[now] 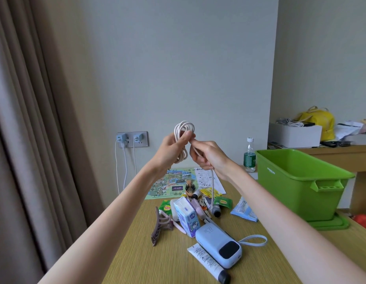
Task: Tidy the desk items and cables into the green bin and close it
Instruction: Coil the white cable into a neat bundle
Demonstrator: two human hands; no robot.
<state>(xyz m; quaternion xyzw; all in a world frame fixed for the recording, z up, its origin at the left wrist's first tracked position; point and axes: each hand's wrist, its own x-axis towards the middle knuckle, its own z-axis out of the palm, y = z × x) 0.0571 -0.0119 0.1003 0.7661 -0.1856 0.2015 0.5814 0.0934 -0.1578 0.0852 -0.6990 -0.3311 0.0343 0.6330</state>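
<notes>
My left hand [173, 149] grips a coil of pale cable [183, 129] held up above the desk. My right hand [208, 155] pinches the cable's loose strand beside the coil; the free end hangs down to the pile below. The open green bin [296, 181] stands on its green lid [331, 223] at the desk's right. On the desk lie a blue power bank [217, 242], a white tube [208, 263], a tissue pack [187, 217], a brown hair claw [160, 226], tea sachets [223, 201], a hairbrush [190, 188] and a map sheet [169, 183].
A water bottle [249, 155] stands behind the bin by the wall. Wall sockets [132, 139] with white chargers and hanging cords sit left of centre. Curtains [24, 119] fill the left. A side desk at right holds a white box [294, 135] and a yellow bag [317, 119].
</notes>
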